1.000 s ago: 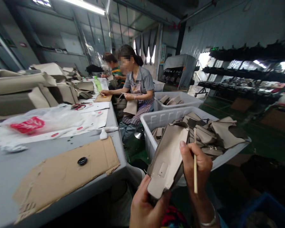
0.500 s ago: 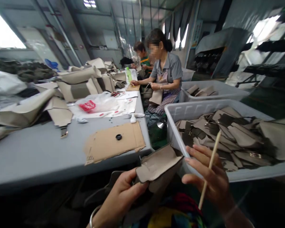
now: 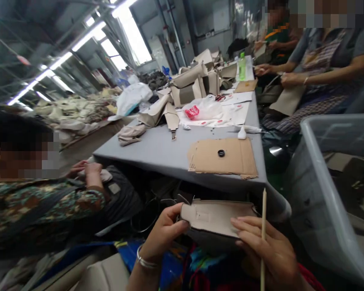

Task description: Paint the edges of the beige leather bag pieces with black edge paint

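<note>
My left hand [image 3: 162, 232], with a bangle at its wrist, pinches the left end of a small beige and dark leather bag [image 3: 215, 216] low in front of me. The bag's beige panel faces up, and loose threads stick out at its upper left corner. A thin pointed wooden stick [image 3: 263, 212] stands upright between the fingers of my right hand [image 3: 271, 250]. Those fingertips also rest on the right part of the beige panel. Beyond the bag, a cardboard sheet [image 3: 206, 161] lies at the table's near edge with a small round black cap [image 3: 221, 153] on it.
The grey table [image 3: 157, 151] carries beige bag pieces [image 3: 186, 95], a plastic bag [image 3: 208, 108], a small white bottle [image 3: 242, 132] and a green bottle [image 3: 242, 68]. A plastic bin [image 3: 318, 169] of bags stands at right. Co-workers sit left [image 3: 42, 210] and right [image 3: 321, 60].
My view has swung left, bringing a co-worker at left into sight. The bag has turned more level, and my right hand has come onto its panel, still with the stick.
</note>
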`<state>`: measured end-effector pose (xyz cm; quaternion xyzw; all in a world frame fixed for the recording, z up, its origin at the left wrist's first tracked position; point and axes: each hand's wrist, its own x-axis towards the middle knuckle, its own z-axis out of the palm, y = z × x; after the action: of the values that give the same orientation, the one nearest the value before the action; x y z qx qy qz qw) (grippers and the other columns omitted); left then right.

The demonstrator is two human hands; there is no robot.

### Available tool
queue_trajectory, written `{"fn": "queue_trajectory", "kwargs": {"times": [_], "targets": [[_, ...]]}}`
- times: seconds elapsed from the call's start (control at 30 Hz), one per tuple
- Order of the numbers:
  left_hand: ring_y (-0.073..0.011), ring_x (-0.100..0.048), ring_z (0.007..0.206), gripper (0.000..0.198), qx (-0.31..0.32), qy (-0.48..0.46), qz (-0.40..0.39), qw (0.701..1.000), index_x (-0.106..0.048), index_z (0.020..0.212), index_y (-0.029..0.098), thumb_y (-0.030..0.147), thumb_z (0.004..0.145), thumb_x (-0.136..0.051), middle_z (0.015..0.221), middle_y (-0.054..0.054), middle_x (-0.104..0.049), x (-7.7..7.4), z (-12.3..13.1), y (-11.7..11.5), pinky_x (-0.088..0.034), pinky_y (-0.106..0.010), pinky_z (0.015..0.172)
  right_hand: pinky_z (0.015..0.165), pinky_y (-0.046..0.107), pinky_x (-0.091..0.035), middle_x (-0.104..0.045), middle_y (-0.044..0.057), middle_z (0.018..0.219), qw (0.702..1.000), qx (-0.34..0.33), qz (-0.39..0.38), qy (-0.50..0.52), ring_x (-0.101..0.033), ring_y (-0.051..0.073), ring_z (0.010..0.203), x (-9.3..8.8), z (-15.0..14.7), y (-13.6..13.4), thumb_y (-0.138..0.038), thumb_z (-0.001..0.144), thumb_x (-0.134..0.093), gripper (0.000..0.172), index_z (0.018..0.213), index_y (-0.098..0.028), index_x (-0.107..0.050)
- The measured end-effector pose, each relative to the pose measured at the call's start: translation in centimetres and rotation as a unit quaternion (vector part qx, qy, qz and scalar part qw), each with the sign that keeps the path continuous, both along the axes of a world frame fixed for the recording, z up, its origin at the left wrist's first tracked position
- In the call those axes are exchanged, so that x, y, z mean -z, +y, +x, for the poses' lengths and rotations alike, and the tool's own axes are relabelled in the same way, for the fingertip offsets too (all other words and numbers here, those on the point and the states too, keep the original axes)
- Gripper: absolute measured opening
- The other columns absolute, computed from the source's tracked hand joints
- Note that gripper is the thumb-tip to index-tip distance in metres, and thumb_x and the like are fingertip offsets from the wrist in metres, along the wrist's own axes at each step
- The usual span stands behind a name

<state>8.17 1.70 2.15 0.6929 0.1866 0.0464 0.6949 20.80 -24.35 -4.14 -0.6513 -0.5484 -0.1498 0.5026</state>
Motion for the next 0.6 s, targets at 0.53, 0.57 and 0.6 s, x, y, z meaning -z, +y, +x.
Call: {"fn": "queue_trajectory", "kwargs": {"times": [0.53, 0.57, 0.6], "targets": [[-0.0345, -0.066, 0.118, 0.043, -0.263, 0.024, 0.082, 0.961, -0.07, 0.125, 0.017, 0.043, 0.091, -0.069, 0.128, -0.014, -0.072, 3.2, -0.4, -4.1, -0.052, -0.043, 0.101, 0.087, 0.032, -0.063, -0.076, 0.008, 0.111, 0.997, -0.046, -0.028, 0.05, -0.07, 0.022, 0.108, -1.3, 2.1, 6.2, -0.009, 0.094, -0.061, 0.021, 0.109, -0.021, -0.068], [-0.0341, -0.067, 0.115, 0.042, -0.278, 0.014, 0.055, 0.959, -0.071, 0.123, 0.016, 0.044, 0.091, -0.069, 0.125, -0.014, -0.073, 2.9, -0.2, -3.9, -0.052, -0.042, 0.1, 0.086, 0.032, -0.064, -0.076, 0.008, 0.111, 0.998, -0.05, -0.026, 0.042, -0.071, 0.022, 0.107, -1.6, 2.2, 6.5, -0.009, 0.094, -0.061, 0.02, 0.109, -0.021, -0.068], [-0.0334, -0.067, 0.114, 0.042, -0.301, 0.004, 0.047, 0.952, -0.071, 0.122, 0.017, 0.044, 0.091, -0.07, 0.124, -0.013, -0.074, 2.6, -0.1, -3.7, -0.052, -0.041, 0.099, 0.086, 0.032, -0.064, -0.077, 0.008, 0.111, 0.998, -0.052, -0.024, 0.034, -0.071, 0.023, 0.107, -1.9, 2.4, 6.9, -0.01, 0.094, -0.061, 0.02, 0.109, -0.021, -0.068]]}}
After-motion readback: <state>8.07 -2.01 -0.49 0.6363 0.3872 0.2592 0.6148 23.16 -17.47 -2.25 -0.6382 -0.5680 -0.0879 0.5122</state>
